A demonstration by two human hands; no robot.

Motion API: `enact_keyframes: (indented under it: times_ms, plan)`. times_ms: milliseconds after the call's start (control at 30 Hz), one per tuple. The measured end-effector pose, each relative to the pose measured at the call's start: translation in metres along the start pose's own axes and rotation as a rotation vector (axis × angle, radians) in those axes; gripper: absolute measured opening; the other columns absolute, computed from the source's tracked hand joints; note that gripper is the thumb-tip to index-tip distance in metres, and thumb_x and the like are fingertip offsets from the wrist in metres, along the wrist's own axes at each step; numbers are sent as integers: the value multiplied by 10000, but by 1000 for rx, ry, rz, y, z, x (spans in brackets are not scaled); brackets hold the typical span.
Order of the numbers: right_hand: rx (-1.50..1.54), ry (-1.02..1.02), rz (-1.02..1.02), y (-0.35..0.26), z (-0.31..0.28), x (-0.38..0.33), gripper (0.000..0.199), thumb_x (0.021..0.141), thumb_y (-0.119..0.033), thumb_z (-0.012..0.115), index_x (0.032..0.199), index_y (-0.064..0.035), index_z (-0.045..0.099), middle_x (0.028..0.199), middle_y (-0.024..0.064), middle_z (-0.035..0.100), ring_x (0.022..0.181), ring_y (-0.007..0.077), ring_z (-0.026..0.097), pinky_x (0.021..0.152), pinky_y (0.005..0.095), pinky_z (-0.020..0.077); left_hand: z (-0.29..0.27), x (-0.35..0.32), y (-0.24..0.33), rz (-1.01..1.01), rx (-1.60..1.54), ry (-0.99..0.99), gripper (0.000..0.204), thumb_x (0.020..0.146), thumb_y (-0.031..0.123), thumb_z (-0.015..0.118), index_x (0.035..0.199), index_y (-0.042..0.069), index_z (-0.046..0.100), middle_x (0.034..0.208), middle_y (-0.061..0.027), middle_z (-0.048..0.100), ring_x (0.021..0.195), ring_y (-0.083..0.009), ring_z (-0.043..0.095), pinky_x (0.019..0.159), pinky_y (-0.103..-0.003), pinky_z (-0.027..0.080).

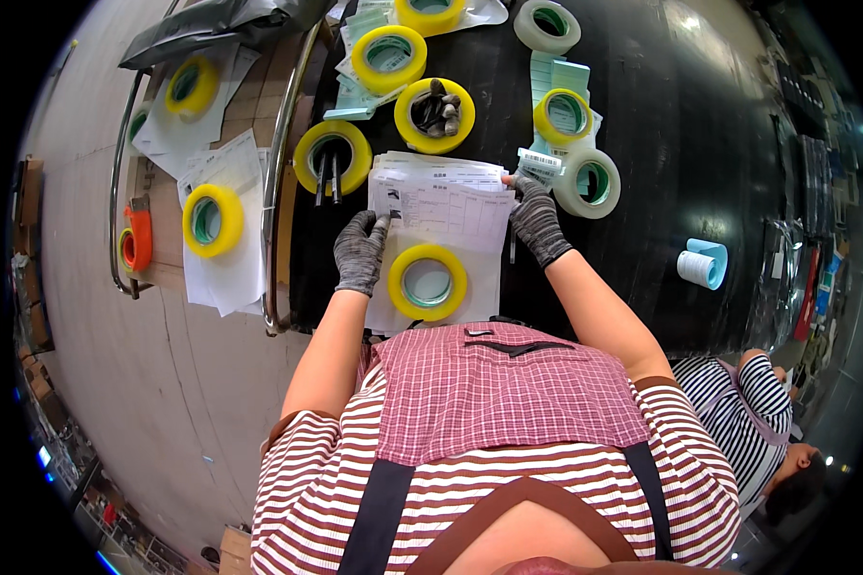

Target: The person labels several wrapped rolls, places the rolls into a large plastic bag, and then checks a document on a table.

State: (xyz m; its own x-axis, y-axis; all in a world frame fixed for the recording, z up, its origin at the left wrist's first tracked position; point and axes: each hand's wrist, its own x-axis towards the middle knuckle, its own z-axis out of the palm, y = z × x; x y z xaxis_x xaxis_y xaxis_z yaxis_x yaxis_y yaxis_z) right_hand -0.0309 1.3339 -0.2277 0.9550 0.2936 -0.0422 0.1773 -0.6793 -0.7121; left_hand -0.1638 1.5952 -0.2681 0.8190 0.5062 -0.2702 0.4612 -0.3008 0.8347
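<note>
A stack of printed paper sheets (451,213) lies on the black table in front of me. My left hand (360,254), in a grey glove, grips its left edge with the thumb on top. At the upper right corner my right hand (539,222), gloved alike, pinches the sheets. A yellow tape roll (401,284) rests on the paper's lower part, between my forearms. Just beyond the stack stand a yellow tape roll holding dark gloves (441,113) and another with black pens (328,172) in its core.
More tape rolls (585,184) lie beside pale blue labels (543,165) on the black table (642,144). At left, a metal-railed cart (292,144) carries papers, tape and an orange-handled cutter (140,235). A label roll (704,264) sits at right. Another person (738,412) is at lower right.
</note>
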Motion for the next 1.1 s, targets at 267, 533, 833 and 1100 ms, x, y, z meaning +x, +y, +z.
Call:
enact_keyframes:
  times_ms: [267, 533, 833, 1100]
  plan:
    - [229, -46, 108, -18, -4, -2, 139, 773, -65, 657, 896, -38, 598, 768, 31, 597, 713, 108, 553, 695, 270, 474, -8, -6, 0, 26, 94, 26, 272, 831, 299, 643, 928, 45, 643, 800, -125, 659, 721, -271, 626, 687, -347, 489]
    - [-469, -12, -597, 42, -8, 1, 141, 867, -135, 462, 868, -67, 586, 911, 101, 592, 870, 237, 567, 835, 339, 460, -1, 3, 33, 99, -185, -163, 227, 857, 230, 597, 940, 25, 649, 844, -53, 664, 750, -175, 594, 702, -297, 457]
    - [345, -60, -130, -4, 8, -3, 162, 809, -127, 559, 949, -46, 572, 834, 139, 609, 815, 282, 592, 733, 392, 455, -26, -22, 52, 229, 306, 27, 382, 841, 398, 559, 911, 35, 653, 831, -155, 635, 769, -303, 566, 740, -397, 445]
    - [404, -58, -37, -21, 11, -10, 209, 825, -137, 568, 999, -22, 561, 897, 171, 613, 877, 302, 595, 784, 385, 453, -22, 14, -2, 317, 165, -39, 389, 831, 382, 587, 891, 1, 635, 819, -149, 652, 730, -280, 572, 683, -385, 444]
